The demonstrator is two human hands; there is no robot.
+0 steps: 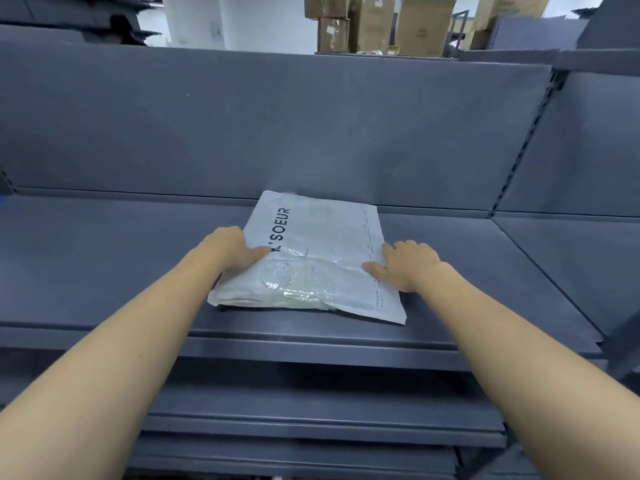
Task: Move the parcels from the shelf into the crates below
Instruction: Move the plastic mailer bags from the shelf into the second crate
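Dark grey metal shelf (104, 265) fills most of the view, with an upright back panel (277, 126) behind it and lower shelf boards (311, 410) stepping out beneath its front edge; their far ends are cut off by the frame and no crates are visible below. Above the back panel's top edge, brown cardboard boxes (374, 26) stand stacked against a white wall, their upper parts cropped and any markings too blurred to read. One parcel (322, 251) lies flat near the middle of the shelf, its far corner close to the back panel and its near right corner close to the front edge. It is a pale grey-white plastic mailer, wrinkled and glossy near its front, with folded contents showing dimly through. Black lettering along its left side reads "SOEUR"; the characters before that are covered by the thumb. Fine print along the right side is too small to make out. Left hand (230, 249) grips the parcel's left edge, thumb on top, fingers curled over the edge and hidden. Right hand (407, 263) grips the right edge, thumb lying on top, fingers bent over the edge with tips out of sight. Both bare forearms run in from the bottom corners.
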